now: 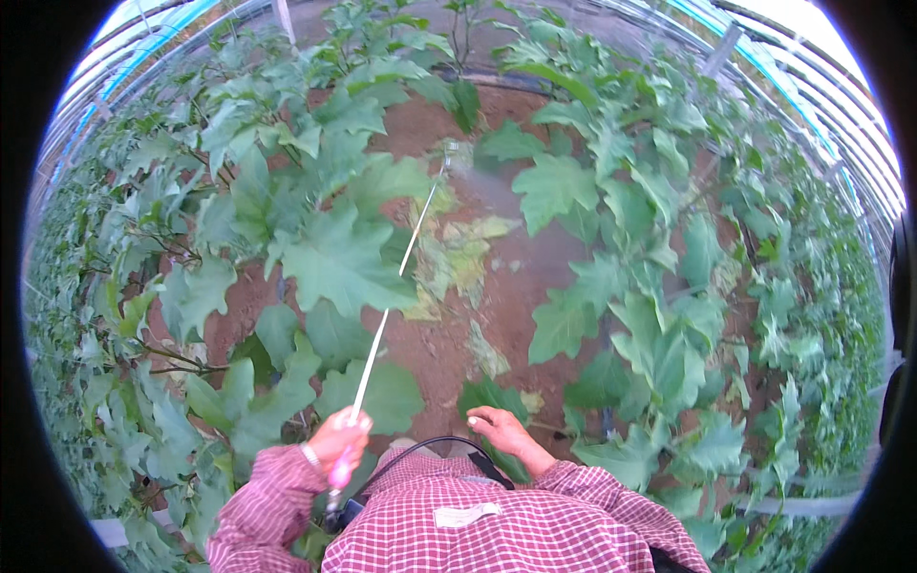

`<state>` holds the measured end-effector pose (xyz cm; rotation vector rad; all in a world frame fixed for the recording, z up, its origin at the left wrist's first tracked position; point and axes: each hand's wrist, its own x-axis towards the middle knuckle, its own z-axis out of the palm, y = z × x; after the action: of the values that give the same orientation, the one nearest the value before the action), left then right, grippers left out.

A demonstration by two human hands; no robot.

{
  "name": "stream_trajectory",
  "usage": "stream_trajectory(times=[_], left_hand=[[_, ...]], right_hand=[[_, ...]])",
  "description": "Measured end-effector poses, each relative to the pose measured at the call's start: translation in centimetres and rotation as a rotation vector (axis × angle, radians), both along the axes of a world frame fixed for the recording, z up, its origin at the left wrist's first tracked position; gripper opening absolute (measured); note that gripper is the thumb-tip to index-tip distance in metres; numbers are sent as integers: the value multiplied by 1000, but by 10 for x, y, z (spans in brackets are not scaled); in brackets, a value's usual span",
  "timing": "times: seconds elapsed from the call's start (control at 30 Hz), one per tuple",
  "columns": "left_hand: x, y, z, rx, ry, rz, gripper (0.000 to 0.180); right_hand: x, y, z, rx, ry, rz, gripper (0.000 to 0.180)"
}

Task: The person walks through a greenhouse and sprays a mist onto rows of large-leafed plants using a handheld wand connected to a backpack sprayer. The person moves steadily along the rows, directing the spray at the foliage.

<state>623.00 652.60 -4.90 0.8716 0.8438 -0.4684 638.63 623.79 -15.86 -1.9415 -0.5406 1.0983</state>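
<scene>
My left hand [334, 437] is closed round the pink handle of a long spray wand [375, 346]. The thin pale pole slants forward and to the right between the plants, and one leaf covers a short stretch of it. At its far tip sits a nozzle [447, 151], with a whitish mist spreading to its right. In front of my waist, my right hand [503, 432] is empty, its fingers loosely extended toward the left. Large lobed green leaves [339, 258] stand close on the left of the wand, and similar leaves [554, 196] rise on the right.
Between the two leafy rows runs a strip of brown soil [425, 358] with yellowed fallen leaves [463, 253] on it. A black hose or strap [435, 441] curves across my waist. Metal hoops [807, 62] of a tunnel greenhouse arch along both sides.
</scene>
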Motion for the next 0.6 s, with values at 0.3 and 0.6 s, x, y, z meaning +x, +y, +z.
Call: stream_trajectory(times=[0.3,0.6], left_hand=[[229,97,-27,250,-177,-23,20],[478,225,-42,457,-400,229,13]], right_hand=[[134,198,55,422,585,33,76],[289,346,75,436,390,-111,67]])
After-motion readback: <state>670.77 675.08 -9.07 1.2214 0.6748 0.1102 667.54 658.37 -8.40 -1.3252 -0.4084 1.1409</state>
